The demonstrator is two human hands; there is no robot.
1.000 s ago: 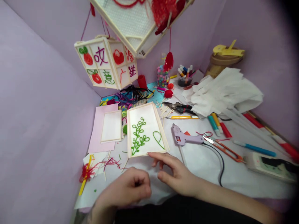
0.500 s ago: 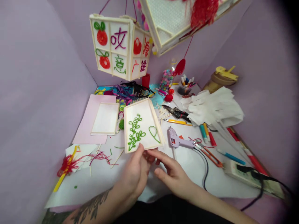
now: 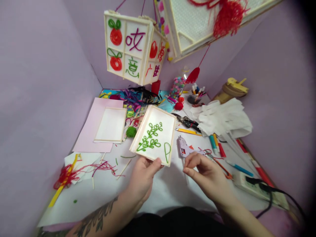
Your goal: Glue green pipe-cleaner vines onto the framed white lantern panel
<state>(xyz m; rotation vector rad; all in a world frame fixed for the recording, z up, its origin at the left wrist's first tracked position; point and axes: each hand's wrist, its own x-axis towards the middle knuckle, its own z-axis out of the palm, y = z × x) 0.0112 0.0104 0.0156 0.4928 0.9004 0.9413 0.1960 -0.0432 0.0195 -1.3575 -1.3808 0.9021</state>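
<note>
My left hand [image 3: 148, 176] grips the lower edge of a wood-framed white panel [image 3: 168, 125], thumb on its face and fingers behind. The panel is tilted and bears a leafy sprig [image 3: 150, 140] of green yarn, with a green yarn loop [image 3: 167, 152] near the lower right corner. To the right, apart from the panel, my right hand [image 3: 206, 174] is closed in a pinch, thumb and index finger close together. Whatever may be between those fingertips is too small to make out. Just beyond that hand lies a lilac glue gun [image 3: 184, 147], partly covered by it.
Two decorated lanterns [image 3: 127, 49] hang overhead, one with a red tassel [image 3: 194, 75]. Another framed panel [image 3: 111, 125] lies left, near green yarn [image 3: 131, 132]. Pruners [image 3: 186, 121], markers [image 3: 212, 144], white cloth [image 3: 224, 118] and a power strip [image 3: 261, 191] lie right.
My right hand has left the panel's lower edge and moved right, its fingers now curled into a pinch. The panel has turned clockwise in my left hand, whose thumb now presses further right.
</note>
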